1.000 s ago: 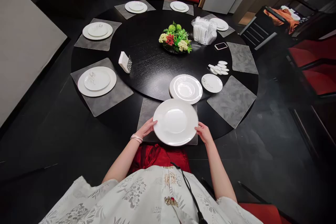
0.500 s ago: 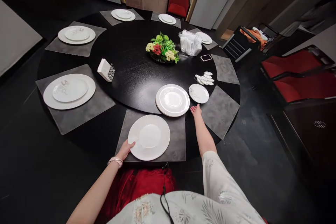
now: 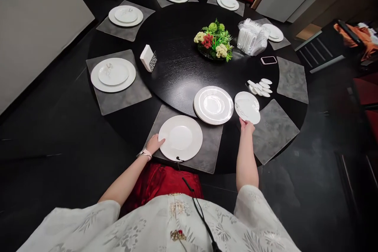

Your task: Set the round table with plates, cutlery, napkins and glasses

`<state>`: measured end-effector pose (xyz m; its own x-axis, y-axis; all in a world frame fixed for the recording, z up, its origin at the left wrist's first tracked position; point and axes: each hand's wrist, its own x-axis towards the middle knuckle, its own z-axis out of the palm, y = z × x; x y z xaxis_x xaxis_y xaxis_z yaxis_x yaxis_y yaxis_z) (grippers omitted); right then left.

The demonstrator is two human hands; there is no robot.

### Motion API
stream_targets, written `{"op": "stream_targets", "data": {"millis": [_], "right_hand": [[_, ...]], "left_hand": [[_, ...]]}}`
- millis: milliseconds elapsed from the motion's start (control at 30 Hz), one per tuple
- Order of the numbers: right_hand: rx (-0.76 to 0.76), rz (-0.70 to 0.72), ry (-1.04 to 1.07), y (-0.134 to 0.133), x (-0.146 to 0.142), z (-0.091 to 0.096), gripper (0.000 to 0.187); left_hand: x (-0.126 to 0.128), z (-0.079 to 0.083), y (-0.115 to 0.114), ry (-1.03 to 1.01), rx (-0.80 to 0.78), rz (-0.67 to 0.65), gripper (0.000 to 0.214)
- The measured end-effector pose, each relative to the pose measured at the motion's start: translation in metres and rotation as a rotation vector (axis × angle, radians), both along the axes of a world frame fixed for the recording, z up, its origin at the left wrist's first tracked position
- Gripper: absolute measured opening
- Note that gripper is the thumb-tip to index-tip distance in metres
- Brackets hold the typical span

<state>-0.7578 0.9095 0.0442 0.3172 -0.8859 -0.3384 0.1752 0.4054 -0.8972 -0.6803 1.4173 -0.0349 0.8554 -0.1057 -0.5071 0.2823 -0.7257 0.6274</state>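
Observation:
A large white plate (image 3: 180,138) lies on the grey placemat (image 3: 211,147) in front of me. My left hand (image 3: 154,144) rests on its left rim, fingers closed on the edge. My right hand (image 3: 247,126) grips the near edge of a small white plate (image 3: 247,107), which is lifted and tilted above the dark round table (image 3: 174,67). A stack of large white plates (image 3: 213,104) sits between the two.
Several white spoons (image 3: 259,87) and a phone (image 3: 269,60) lie at the right. A flower centrepiece (image 3: 214,44), a bag of white ware (image 3: 251,38) and a white holder (image 3: 148,58) stand on the turntable. Set places ring the far side; bare placemats (image 3: 276,130) lie right.
Both hands set the large plate down on the placemat. The right hand then reached right and picked up the small plate. The left hand stayed on the large plate's rim.

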Motion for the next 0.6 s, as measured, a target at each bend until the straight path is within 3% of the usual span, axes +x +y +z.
{"op": "stream_targets", "data": {"millis": [67, 200, 267, 333, 467, 600], "right_hand": [[0.002, 0.034, 0.001, 0.031, -0.029, 0.010, 0.044], [0.031, 0.378, 0.010, 0.118, -0.075, 0.028, 0.048], [0.101, 0.473, 0.075, 0.170, -0.085, 0.025, 0.045], [0.198, 0.505, 0.154, 0.223, -0.087, 0.011, 0.041], [0.370, 0.468, 0.228, 0.312, -0.084, -0.038, 0.038], [0.451, 0.414, 0.214, 0.356, -0.078, -0.068, 0.043]], "left_hand": [[-0.001, -0.002, 0.001, -0.018, -0.005, -0.008, 0.030], [0.003, -0.004, 0.001, -0.066, -0.028, -0.063, 0.028], [0.008, -0.005, 0.000, -0.087, -0.046, -0.095, 0.026], [0.011, -0.005, -0.002, -0.103, -0.069, -0.119, 0.025], [0.003, -0.003, -0.003, -0.134, -0.117, -0.133, 0.031], [-0.012, -0.003, -0.006, -0.176, -0.128, -0.115, 0.063]]}}
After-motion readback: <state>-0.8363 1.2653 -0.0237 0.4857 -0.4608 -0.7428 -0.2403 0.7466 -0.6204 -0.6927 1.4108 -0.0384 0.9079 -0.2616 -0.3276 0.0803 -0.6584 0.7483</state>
